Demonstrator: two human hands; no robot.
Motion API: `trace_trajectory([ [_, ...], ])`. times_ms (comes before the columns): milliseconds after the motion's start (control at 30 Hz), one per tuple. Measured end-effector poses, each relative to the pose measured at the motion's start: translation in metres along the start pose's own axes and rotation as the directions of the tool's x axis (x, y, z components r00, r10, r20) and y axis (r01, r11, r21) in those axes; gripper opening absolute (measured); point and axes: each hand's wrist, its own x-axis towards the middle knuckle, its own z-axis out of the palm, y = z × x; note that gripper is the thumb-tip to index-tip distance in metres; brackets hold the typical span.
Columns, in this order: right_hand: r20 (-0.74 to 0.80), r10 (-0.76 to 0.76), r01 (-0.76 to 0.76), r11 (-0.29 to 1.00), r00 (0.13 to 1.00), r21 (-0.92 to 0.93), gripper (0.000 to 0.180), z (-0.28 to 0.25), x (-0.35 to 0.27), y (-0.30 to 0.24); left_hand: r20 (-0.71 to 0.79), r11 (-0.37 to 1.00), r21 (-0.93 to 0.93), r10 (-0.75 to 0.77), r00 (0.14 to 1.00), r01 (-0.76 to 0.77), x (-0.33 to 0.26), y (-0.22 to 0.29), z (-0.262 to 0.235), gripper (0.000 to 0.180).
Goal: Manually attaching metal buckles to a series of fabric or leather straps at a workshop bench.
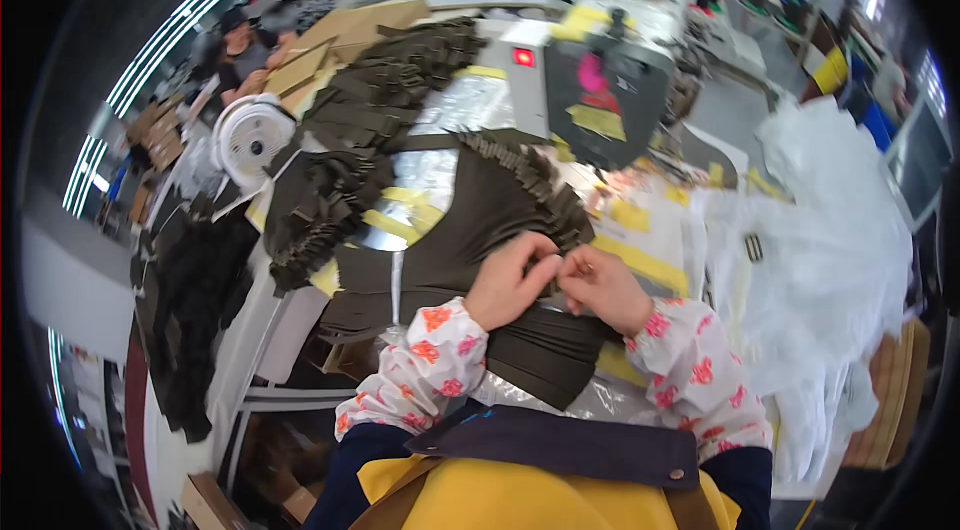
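A dark olive piece of fabric (430, 282) spreads over the table in front of me, and its near part (545, 355) drapes in creases toward my lap. My left hand (512, 278) and my right hand (606, 286) meet at its right side, close to the sewing machine. The fingers of both are bent into pinches, with the fingertips almost touching. They appear to grip the fabric's edge, though the exact spot between the fingertips is hidden. Both forearms wear white sleeves with pink and orange prints.
Ahead stands a sewing machine (610, 95) with a red light. Bundled olive pieces (385, 95) lie to the left, more dark cloth (190, 305) hangs off the table's left side. A white fan (254, 142) and a person (242, 55) are beyond. White fabric (820, 250) is heaped right.
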Motion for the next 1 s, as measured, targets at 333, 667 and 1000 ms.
trace_trajectory([
  [333, -0.233, -0.543, -0.057, 0.322, 0.807, -0.945, 0.008, -0.124, -0.042, -0.029, -0.03, 0.995, 0.068, 0.075, 0.997, -0.072, -0.003, 0.004, 0.009, 0.021],
  [667, -0.42, -0.446, -0.448, 0.045, 0.791, -0.893, 0.02, -0.247, -0.061, 0.017, 0.585, 0.92, 0.355, -0.08, 0.807, -0.166, -0.014, 0.003, 0.0, 0.029],
  [1000, -0.632, -0.278, -0.551, 0.319, 0.724, -0.771, 0.015, -0.223, -0.066, -0.005, 0.758, 0.937, 0.22, 0.011, 0.652, -0.271, 0.004, -0.003, 0.003, 0.027],
])
